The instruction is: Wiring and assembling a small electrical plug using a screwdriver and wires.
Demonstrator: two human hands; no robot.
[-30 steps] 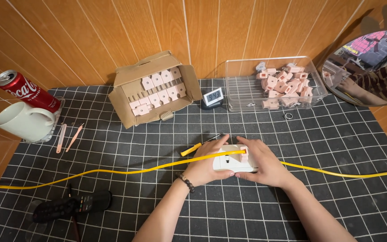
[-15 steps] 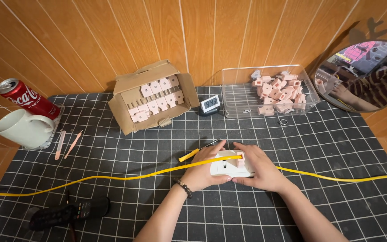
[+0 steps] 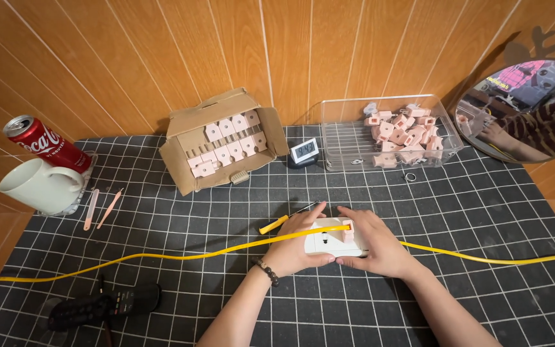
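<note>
Your left hand (image 3: pixel 295 247) and right hand (image 3: pixel 372 241) both clasp the white socket block (image 3: pixel 329 243) at lower centre of the bench (image 3: pixel 483 212) — a yellow cable (image 3: pixel 181 256) crosses it, apparently through a pink clip (image 3: pixel 347 230). A yellow-handled screwdriver (image 3: pixel 277 222) lies just beside your left fingers.

Both hands — left hand (image 3: pixel 297 247), right hand (image 3: pixel 375 241) — clasp a white block (image 3: pixel 330 241) (yellow cable (image 3: pixel 181 256) crossing it) on the gridded mat (image 3: pixel 483 205).

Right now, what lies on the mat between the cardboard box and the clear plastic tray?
In the head view, a small digital clock stands between the cardboard box and the clear plastic tray.
</note>
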